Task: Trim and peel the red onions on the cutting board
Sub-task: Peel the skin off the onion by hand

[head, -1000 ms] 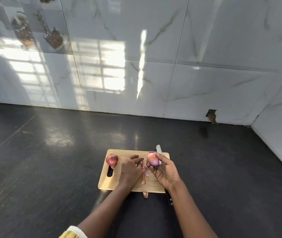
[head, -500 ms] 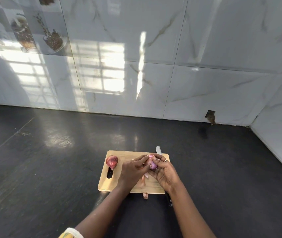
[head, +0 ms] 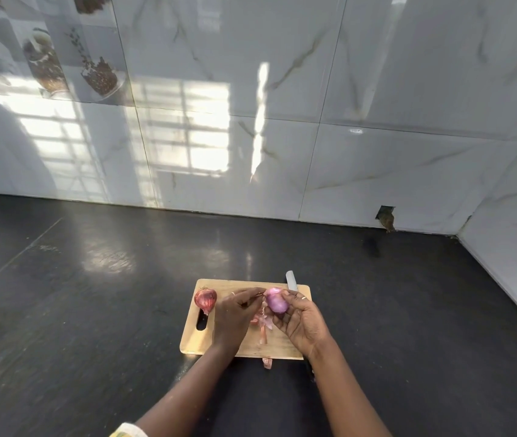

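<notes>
A small wooden cutting board (head: pixel 285 347) lies on the dark counter. My right hand (head: pixel 301 323) holds a smooth, purple onion (head: pixel 276 301) just above the board. My left hand (head: pixel 235 316) is beside it, its fingertips pinching a thin strip of onion skin (head: pixel 258 294) near the onion's left side. A second red onion (head: pixel 205 299), still in its dry skin, sits on the board's left end by the handle slot. Loose skin pieces (head: pixel 262 326) lie on the board between my hands.
A knife lies along the board's right edge, its blade tip (head: pixel 291 280) poking past the far side and the rest hidden under my right hand. One skin scrap (head: pixel 267 363) lies on the black counter (head: pixel 93 310) in front of the board. A tiled wall stands behind.
My hands came together on the onion half a second ago. Now my left hand has pulled a little to the left with a strip of skin, and more of the purple onion shows.
</notes>
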